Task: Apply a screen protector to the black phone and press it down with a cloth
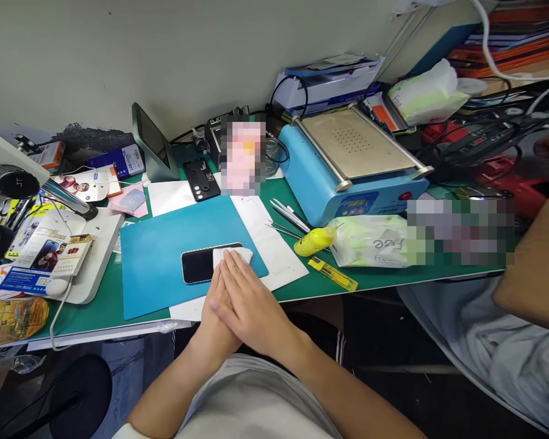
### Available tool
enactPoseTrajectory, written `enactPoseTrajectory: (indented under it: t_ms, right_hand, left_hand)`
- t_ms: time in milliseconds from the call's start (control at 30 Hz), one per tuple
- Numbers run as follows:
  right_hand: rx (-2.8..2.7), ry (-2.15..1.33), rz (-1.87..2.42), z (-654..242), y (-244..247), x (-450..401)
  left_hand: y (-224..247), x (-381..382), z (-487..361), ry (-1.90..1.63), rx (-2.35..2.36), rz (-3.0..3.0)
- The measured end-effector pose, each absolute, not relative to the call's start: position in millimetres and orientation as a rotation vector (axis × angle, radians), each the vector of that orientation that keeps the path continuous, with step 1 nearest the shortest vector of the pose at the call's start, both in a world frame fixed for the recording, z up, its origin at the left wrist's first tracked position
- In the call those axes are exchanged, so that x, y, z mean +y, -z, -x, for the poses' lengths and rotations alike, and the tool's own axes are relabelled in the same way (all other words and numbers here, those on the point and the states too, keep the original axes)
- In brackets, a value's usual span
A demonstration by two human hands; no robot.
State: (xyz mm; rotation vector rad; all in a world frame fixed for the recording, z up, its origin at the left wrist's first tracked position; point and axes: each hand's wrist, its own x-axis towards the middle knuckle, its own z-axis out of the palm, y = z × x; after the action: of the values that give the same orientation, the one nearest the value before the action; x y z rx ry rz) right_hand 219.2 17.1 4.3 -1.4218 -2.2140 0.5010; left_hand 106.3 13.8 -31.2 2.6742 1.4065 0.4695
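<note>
A smartphone (pixel 197 266) with a dark screen lies face up on the blue mat (pixel 155 244). Over its right end is a white wipe (pixel 242 252), pinned under my fingers. My left hand (pixel 217 311) is partly covered by my right hand (pixel 247 299), which lies across it. The fingers of my right hand are straight and pressed together, their tips on the wipe. Most of the left fingers are hidden beneath; what shows of them is closed together against the wipe and the phone.
Right of the mat are tweezers (pixel 289 214), a yellow bottle (pixel 315 241), a yellow blade case (pixel 333 274) and a wipes pack (pixel 370 241). Behind stands a blue heating plate machine (pixel 308 177). A microscope stand (pixel 98 256) is at left. Another person's arm (pixel 537 244) reaches in from the right.
</note>
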Motion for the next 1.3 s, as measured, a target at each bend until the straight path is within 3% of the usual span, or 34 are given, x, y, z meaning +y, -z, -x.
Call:
enactPoseTrajectory:
  t_ms: [500, 933, 1300]
  right_hand:
    - [-2.304, -0.633, 1.353, -187.2, -16.6, 30.6]
    - [-2.288, -0.785, 1.298, -165.0, -24.4, 33.6]
    - [-2.3, -0.705, 1.264, -176.8, -18.5, 33.6]
  left_hand:
    - [5.1, 16.3, -66.1, -0.139, 1.426, -2.838]
    - [1.5, 3.2, -42.1, -0.138, 1.415, -2.85]
    - [5.4, 5.3, -56.1, -0.234, 1.481, -2.923]
